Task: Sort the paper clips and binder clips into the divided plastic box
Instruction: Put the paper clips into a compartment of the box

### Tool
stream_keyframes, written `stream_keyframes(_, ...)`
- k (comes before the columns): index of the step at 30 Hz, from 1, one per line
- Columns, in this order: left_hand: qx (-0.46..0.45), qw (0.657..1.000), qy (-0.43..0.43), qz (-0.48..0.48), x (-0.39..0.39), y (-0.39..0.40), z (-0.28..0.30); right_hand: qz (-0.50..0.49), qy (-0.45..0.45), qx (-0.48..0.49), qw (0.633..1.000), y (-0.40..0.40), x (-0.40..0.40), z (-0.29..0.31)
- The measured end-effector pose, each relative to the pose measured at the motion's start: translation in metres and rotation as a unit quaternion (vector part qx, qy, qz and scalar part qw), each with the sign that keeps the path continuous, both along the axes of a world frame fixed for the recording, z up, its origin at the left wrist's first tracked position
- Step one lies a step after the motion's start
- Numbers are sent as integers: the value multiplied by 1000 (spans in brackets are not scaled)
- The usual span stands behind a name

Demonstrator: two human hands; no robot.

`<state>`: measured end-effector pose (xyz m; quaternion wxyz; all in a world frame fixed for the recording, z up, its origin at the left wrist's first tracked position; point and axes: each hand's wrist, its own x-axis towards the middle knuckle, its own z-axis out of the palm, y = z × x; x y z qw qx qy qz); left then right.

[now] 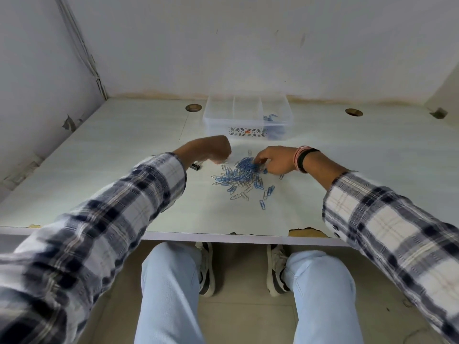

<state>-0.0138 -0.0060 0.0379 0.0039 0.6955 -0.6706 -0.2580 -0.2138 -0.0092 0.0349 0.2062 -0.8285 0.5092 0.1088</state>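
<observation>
Dozens of blue paper clips (239,176) lie in a loose heap on the worktop (111,184), with a few strays trailing toward the near edge. They look light, thin and springy, so they should weigh nothing in the fingers but snag on one another; pinching a small bunch from the thick of the heap, or sliding a single stray flat along the surface before lifting it by its long loop, seems the surest hold. On the smooth top they may skid rather than lift. Right hand (274,160) rests at the far right side of the heap, fingertips curled down among the clips, closed on a few of them as far as the blur allows. Left hand (211,148) hovers at the heap's far left side, loosely fisted; whether it grips anything I cannot tell. Just beside it, at the cuff, sits a black binder clip (195,167), stiffer and heavier, best taken by its body or wire handles. Beyond both hands stands the divided plastic box (216,120), clear-walled, with some blue clips already in its right compartment and the others seemingly empty.
</observation>
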Motion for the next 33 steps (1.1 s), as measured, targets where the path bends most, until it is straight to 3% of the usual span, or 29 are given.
stream_keyframes(5,13,994,62,-87,-9,16,-2,-38,-112,46,992,6,-1,-2)
stream_keyframes(9,72,985,-12,-155,0,24,-2,-26,-23,49,998,10,-5,2)
stream_keyframes(12,30,980,-65,-188,-3,23,-17,-7,18,28,999,11,2,-9)
stream_keyframes(19,-85,989,43,-112,-10,13,-32,3,-55,-38,998,4,12,-22)
stream_keyframes(28,-132,980,145,-43,-13,14,-42,-27,-154,-165,974,8,13,-38)
stream_keyframes(31,-113,973,203,-2,-12,15,-40,-103,-242,-110,959,7,6,-38)
stream_keyframes(33,-98,963,252,20,-11,13,-35,-184,-325,-29,927,5,0,-36)
